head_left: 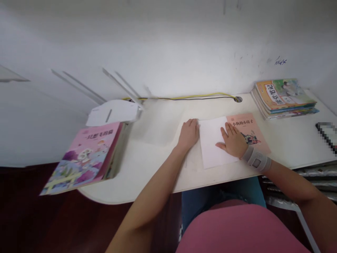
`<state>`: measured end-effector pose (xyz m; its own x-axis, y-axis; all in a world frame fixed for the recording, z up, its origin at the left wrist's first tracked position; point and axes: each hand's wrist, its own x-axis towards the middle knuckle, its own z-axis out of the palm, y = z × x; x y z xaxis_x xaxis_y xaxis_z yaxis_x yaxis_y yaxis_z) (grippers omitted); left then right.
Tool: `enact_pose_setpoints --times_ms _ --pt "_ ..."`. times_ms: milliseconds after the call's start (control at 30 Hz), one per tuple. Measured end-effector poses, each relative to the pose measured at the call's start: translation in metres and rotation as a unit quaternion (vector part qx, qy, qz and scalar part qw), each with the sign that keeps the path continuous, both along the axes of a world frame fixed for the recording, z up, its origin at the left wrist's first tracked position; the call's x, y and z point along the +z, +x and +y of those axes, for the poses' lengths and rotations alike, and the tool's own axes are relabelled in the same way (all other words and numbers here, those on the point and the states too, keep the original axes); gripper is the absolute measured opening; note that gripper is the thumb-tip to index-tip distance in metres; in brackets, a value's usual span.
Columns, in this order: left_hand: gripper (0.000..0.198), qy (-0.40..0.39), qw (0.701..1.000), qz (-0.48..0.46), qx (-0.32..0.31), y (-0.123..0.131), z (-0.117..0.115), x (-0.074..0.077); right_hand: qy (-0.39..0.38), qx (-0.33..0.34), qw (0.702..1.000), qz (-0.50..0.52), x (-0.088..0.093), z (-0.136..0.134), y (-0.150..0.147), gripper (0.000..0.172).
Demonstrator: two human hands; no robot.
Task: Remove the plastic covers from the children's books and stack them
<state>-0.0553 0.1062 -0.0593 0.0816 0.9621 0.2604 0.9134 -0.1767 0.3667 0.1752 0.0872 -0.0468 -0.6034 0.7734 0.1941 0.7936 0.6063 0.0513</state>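
White sheet (212, 146) flat on table (147, 165), pink book (260, 138) at its 3 o'clock. Right hand (235, 141): fingers spread wide across both. Left hand (189, 133) at 10 o'clock, fingers curled; grip: cannot tell. Judged: even palm pressure best.

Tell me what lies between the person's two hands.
In the head view, a white sheet lies between them: the left hand is at its left edge, the right hand rests across it and the pink cover.
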Motion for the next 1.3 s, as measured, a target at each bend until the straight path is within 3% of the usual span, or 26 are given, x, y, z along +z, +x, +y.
enact_pose_setpoints --times_ms 100,400,533,633,700,833,933,1000,1067,1200,1300 --pt "0.041 -0.001 1.0 0.003 0.005 -0.001 0.001 -0.001 0.004 -0.004 1.0 0.028 -0.004 -0.016 0.001 0.078" --pt "0.033 -0.007 1.0 -0.006 0.029 0.0 0.005 0.002 -0.017 0.022 0.997 0.078 -0.013 -0.096 0.027 0.08" --pt "0.018 -0.051 0.995 -0.049 0.075 -0.003 0.004 0.018 -0.042 0.046 0.994 0.09 -0.013 -0.096 0.041 0.072" --pt "0.009 -0.099 0.976 -0.164 0.102 -0.013 -0.002 0.035 -0.057 0.106 0.987 0.102 -0.011 -0.085 0.054 0.068" --pt "0.013 -0.128 0.941 -0.3 0.083 -0.024 -0.009 0.047 -0.067 0.138 0.981 0.117 -0.01 -0.077 0.062 0.064" --pt "0.029 -0.185 0.81 -0.556 -0.008 -0.044 -0.024 0.066 -0.082 0.164 0.967 0.174 -0.008 -0.07 0.071 0.05" --pt "0.034 -0.181 0.74 -0.642 -0.082 -0.045 -0.034 0.072 -0.111 0.136 0.946 0.273 -0.007 -0.068 0.077 0.046" --pt "0.043 -0.162 0.719 -0.663 -0.132 -0.037 -0.036 0.071 -0.145 0.076 0.926 0.34 -0.002 -0.063 0.083 0.042" --pt "0.055 -0.139 0.732 -0.649 -0.154 -0.021 -0.035 0.066 -0.192 0.001 0.911 0.365 0.006 -0.055 0.089 0.035" --pt "0.064 -0.076 0.854 -0.509 -0.081 0.016 -0.028 0.046 -0.247 -0.111 0.891 0.364 0.02 -0.038 0.1 0.042" --pt "0.065 -0.103 0.909 -0.402 -0.032 0.037 -0.025 0.034 -0.243 -0.144 0.88 0.381 0.024 -0.033 0.104 0.052"
